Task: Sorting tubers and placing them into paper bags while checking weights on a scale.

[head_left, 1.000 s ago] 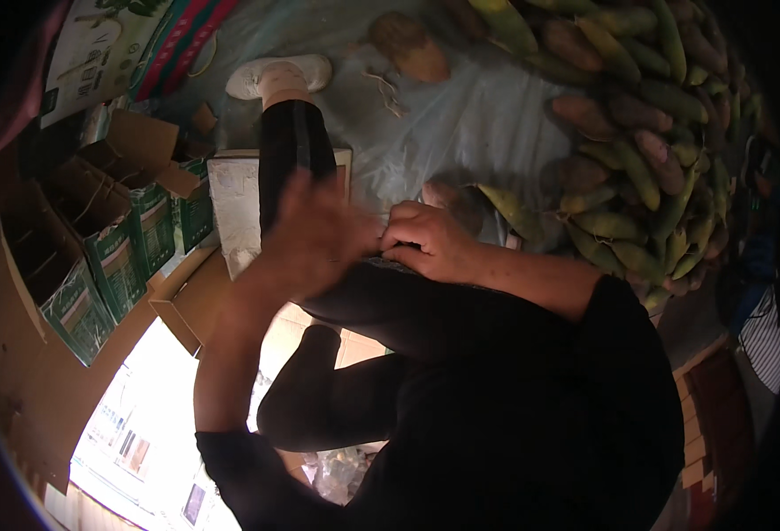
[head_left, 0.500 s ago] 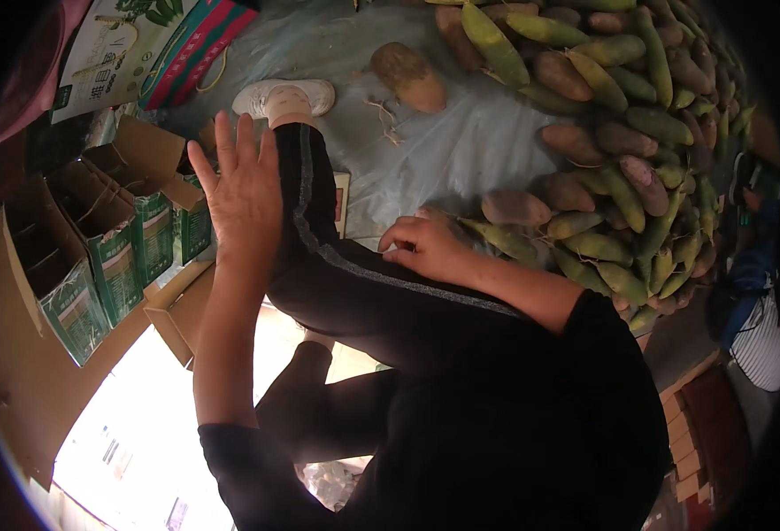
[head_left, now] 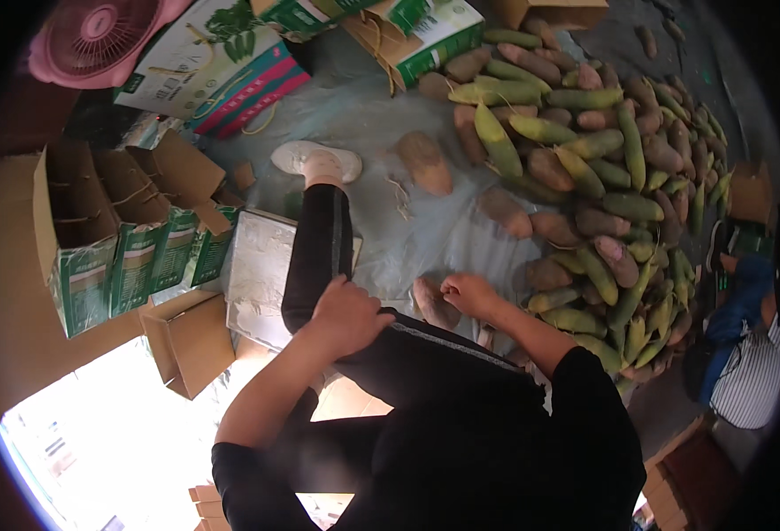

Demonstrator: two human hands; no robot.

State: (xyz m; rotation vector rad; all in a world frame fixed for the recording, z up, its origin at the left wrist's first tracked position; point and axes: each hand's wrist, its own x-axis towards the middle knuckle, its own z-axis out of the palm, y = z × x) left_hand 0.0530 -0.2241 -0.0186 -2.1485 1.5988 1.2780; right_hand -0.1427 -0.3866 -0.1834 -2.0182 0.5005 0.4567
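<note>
My left hand (head_left: 347, 317) lies on my black trouser leg (head_left: 425, 354) near the knee, its fingers bent over the cloth. Just off the other side of that leg is my right hand (head_left: 471, 294), closed with its fingers curled under. Whatever may be inside them is hidden. Close against its fingertips lies a reddish-brown radish (head_left: 434, 305); I cannot tell if they touch. A large heap of long green radishes (head_left: 593, 142) and reddish-brown ones spreads to the right. One more brown radish (head_left: 423, 162) lies alone near my white shoe (head_left: 317, 159).
Open green-and-brown cardboard boxes (head_left: 89, 274) stand in a row at left, beside an empty carton (head_left: 191, 345). A pale flat panel (head_left: 260, 274) lies by my leg. Printed bags (head_left: 222, 71) and a pink fan (head_left: 98, 31) are far left. Another person's striped garment (head_left: 748, 380) shows far right.
My left hand has come down from its raised, spread position onto my leg and closed. My right hand has moved right, off the thigh, beside a radish. The view has shifted, showing more boxes beyond.
</note>
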